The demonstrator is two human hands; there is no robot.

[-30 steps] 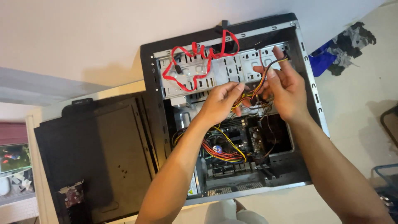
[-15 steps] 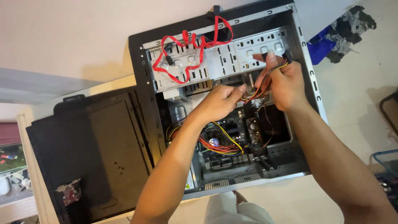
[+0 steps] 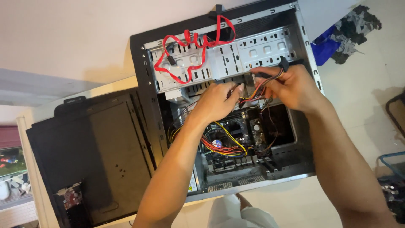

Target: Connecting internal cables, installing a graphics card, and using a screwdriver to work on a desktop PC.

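Floppy multicoloured power-cable bundle over the open black computer case, pinched by left hand and right hand, probably light, better held near its black plastic connector.

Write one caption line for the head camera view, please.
Two bare hands, left and right, hold multicoloured power cables inside an open black computer case.

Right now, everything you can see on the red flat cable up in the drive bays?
The red flat cable is a thin, glossy plastic-looking ribbon, looped and kinked loosely over the pale metal drive cage at the top of the open computer case. One run rises to the black top edge. A dark connector hangs at one end, seemingly unplugged. Neither hand touches it; the left hand is nearest, below.
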